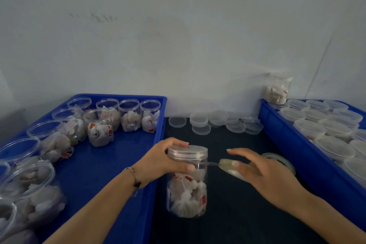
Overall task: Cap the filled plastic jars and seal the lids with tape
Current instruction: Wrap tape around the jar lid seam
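Note:
A clear plastic jar [187,190] filled with white tea bags stands upright on the dark table, with a clear lid [188,151] on top. My left hand [168,159] grips the jar at its lid, fingers over the top and thumb on the front. My right hand [255,170] holds a roll of clear tape [230,167] just right of the jar. A strip of tape runs from the roll to the jar just below the lid.
A blue tray [118,164] on the left holds several open filled jars [101,128]. A blue tray [285,136] on the right holds several capped jars [309,128], with one filled jar [277,90] on top. Loose lids [217,121] lie at the back of the table. A second tape roll [277,157] lies behind my right hand.

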Motion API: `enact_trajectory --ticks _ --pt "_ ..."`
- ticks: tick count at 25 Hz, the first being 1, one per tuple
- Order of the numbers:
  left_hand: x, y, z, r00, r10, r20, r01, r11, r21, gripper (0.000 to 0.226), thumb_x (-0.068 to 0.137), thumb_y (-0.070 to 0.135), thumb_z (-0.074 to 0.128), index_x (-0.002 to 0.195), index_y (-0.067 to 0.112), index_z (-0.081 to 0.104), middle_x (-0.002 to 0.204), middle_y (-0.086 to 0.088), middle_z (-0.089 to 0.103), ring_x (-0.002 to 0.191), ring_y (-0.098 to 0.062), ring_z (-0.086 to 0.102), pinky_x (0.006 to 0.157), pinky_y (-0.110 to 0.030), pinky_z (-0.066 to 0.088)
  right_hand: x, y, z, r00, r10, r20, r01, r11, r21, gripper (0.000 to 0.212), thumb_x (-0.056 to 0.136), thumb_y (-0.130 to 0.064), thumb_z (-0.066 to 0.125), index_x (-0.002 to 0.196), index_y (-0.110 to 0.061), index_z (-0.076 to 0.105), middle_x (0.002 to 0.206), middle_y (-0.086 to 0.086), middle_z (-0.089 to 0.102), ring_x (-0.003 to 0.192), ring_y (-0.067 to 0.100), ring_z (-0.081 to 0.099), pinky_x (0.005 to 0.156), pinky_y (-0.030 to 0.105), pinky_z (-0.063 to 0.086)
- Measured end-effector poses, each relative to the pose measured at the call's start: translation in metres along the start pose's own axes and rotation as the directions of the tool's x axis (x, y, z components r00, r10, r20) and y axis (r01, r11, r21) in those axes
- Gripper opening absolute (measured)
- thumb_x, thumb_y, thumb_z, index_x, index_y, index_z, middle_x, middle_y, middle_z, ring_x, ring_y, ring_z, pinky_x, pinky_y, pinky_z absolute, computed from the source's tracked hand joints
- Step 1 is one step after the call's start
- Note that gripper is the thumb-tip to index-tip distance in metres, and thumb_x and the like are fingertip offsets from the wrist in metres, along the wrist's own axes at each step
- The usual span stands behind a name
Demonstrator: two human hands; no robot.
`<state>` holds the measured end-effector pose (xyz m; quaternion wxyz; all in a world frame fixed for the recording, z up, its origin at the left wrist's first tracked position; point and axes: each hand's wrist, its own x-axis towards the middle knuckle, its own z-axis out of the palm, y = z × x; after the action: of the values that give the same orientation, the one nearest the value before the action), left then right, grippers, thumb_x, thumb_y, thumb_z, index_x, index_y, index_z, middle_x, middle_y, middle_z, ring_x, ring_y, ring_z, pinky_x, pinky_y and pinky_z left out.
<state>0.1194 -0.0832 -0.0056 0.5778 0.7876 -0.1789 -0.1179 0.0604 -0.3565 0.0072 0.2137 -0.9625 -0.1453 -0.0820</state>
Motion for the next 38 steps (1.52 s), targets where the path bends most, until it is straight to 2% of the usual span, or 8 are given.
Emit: enact_trajectory --ticks 2,7,12,17,22,26,30,38 --pt "-0.005 0.009 0.000 0.998 0.012 0.062 0.001 0.976 -0.218 0.077 0.047 0.038 0.084 0.117 0.026 0.055 0.117 -0.006 0.061 0.102 -0.021 0.065 0.080 -0.031 0.055 0.002 -0.006 -0.008 0.999 -0.034 -0.027 0.035 0.999 0.040 0.046 0.076 -0.081 0.015 0.121 -0.074 0.025 0.072 0.001 0.067 0.063 0.010 0.062 0.059 0.024 0.050" --pt "-0.010 0.013 0.014 0.997 0.039 0.070 -0.016 0.951 -0.309 0.080 0.050 0.046 0.083 0.117 0.014 0.052 0.115 -0.011 0.064 0.102 -0.025 0.065 0.085 -0.040 0.055 0.006 -0.022 -0.018 0.999 -0.024 -0.030 0.027 0.995 0.097 0.038 0.075 -0.071 0.024 0.110 -0.068 0.038 0.095 -0.052 0.050 0.085 -0.019 0.055 0.070 0.006 0.044" --pt "-0.003 -0.004 0.037 0.995 0.095 -0.043 -0.066 0.894 0.444 0.078 0.050 0.049 0.083 0.114 0.041 0.040 0.115 0.020 0.047 0.102 0.000 0.053 0.082 -0.017 0.050 -0.001 -0.016 -0.017 0.999 -0.003 -0.050 0.005 0.999 0.040 0.041 0.076 -0.072 0.020 0.116 -0.072 0.028 0.074 -0.007 0.067 0.064 0.005 0.062 0.060 0.024 0.051" --pt "0.009 -0.013 0.044 0.996 0.006 0.094 -0.053 0.861 0.506 0.103 0.060 0.041 0.084 0.139 0.044 0.018 0.140 0.011 0.027 0.127 -0.009 0.034 0.105 -0.030 0.038 -0.004 -0.011 -0.005 0.998 0.040 -0.047 -0.040 0.999 -0.009 0.046 0.085 -0.060 0.030 0.131 -0.056 0.027 0.067 -0.002 0.062 0.064 0.006 0.060 0.062 0.028 0.052" --pt "0.005 -0.012 0.037 0.994 0.078 0.076 -0.102 0.435 0.895 0.101 0.074 0.056 0.066 0.149 0.037 0.001 0.154 0.013 -0.011 0.139 -0.013 -0.004 0.114 -0.036 0.006 -0.003 -0.012 0.001 0.998 0.053 -0.032 -0.051 0.998 0.043 0.046 0.086 -0.060 0.033 0.132 -0.055 0.028 0.069 -0.003 0.061 0.067 0.002 0.059 0.061 0.027 0.050" --pt "-0.011 0.007 0.049 0.963 0.257 0.082 -0.252 0.751 0.611 0.057 0.075 0.060 0.064 0.126 0.044 0.045 0.119 0.038 0.038 0.112 0.023 0.028 0.106 -0.016 0.029 -0.002 -0.020 0.009 0.999 0.047 0.007 -0.047 0.999 0.013 0.047 0.086 -0.063 0.031 0.132 -0.055 0.023 0.071 -0.004 0.062 0.070 -0.001 0.059 0.063 0.024 0.050" --pt "-0.020 0.016 0.073 0.910 0.411 0.057 -0.325 0.618 0.716 0.046 0.064 0.082 0.044 0.084 0.040 0.046 0.075 0.028 0.042 0.074 0.010 0.046 0.059 -0.008 0.036 -0.003 -0.027 0.019 0.999 0.006 0.036 -0.006 1.000 0.021 0.054 0.082 -0.068 0.025 0.134 -0.051 0.022 0.071 -0.003 0.063 0.067 0.001 0.059 0.062 0.023 0.050" --pt "-0.010 0.004 0.076 0.948 0.317 -0.027 -0.213 0.696 0.685 0.038 0.069 0.065 0.046 0.090 0.034 0.052 0.070 0.025 0.043 0.068 0.007 0.049 0.060 -0.007 0.035 -0.005 -0.031 0.020 0.998 -0.021 0.051 0.021 1.000 -0.003 0.055 0.082 -0.072 0.030 0.132 -0.050 0.027 0.071 -0.008 0.064 0.066 0.000 0.060 0.063 0.021 0.050"
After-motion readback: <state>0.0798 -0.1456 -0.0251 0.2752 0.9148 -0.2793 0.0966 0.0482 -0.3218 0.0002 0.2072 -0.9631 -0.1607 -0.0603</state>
